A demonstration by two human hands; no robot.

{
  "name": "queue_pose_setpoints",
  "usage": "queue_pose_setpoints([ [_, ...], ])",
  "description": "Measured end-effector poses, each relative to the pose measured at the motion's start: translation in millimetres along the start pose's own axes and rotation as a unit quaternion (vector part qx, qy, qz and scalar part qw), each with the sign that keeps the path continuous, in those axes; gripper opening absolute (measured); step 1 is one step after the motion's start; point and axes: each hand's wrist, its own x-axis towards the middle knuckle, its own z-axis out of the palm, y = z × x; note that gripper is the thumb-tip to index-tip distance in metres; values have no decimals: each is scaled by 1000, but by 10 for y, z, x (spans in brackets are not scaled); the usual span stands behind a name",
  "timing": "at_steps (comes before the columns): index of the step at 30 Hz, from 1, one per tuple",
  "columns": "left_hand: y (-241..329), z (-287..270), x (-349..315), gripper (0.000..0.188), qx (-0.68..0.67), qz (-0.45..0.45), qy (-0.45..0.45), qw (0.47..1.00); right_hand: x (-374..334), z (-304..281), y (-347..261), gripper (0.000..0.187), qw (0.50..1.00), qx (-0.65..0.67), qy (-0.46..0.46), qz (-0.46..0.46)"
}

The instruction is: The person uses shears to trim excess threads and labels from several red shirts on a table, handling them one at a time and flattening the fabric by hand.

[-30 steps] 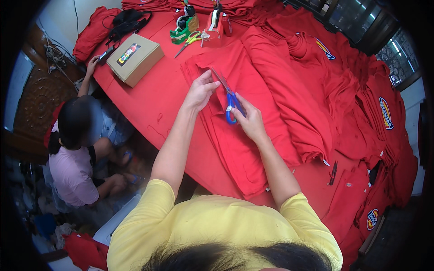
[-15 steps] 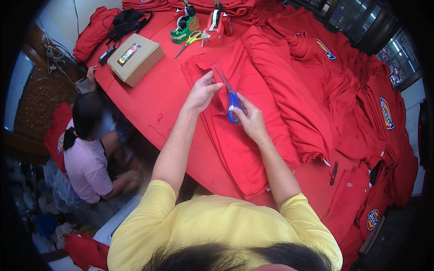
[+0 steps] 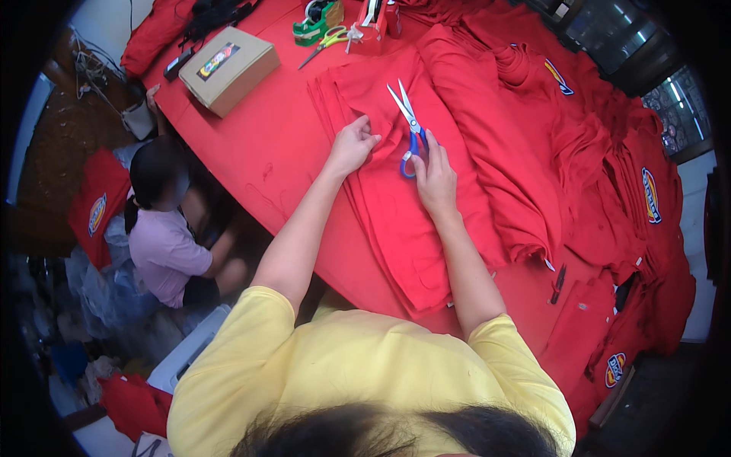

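A stack of folded red garments (image 3: 403, 221) lies on the red-covered table (image 3: 282, 145) in front of me. My right hand (image 3: 434, 179) holds blue-handled scissors (image 3: 407, 122), blades open and pointing away over the cloth. My left hand (image 3: 352, 145) pinches the edge of the top red garment just left of the scissors. Both forearms reach in from below, over my yellow shirt.
A cardboard box (image 3: 228, 68) sits at the table's far left. Green-handled scissors (image 3: 327, 42) and a tape dispenser (image 3: 316, 19) lie at the far edge. More red garments with badges (image 3: 609, 190) pile up on the right. Another person (image 3: 167, 228) crouches beside the table on the left.
The scissors' blades now stand open over the cloth and my left hand has shifted to the garment's edge. The person on the left has moved nearer along the table.
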Motion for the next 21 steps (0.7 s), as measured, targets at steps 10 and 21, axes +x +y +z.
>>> queue_pose_setpoints([
  [10,-78,-295,-1004,51,-307,-147,-41,940,-698,-222,-230,50,998,30,-40,38],
  [21,-71,-439,-749,34,-263,-73,143,951,-737,-233,-19,51,965,222,-31,139],
])
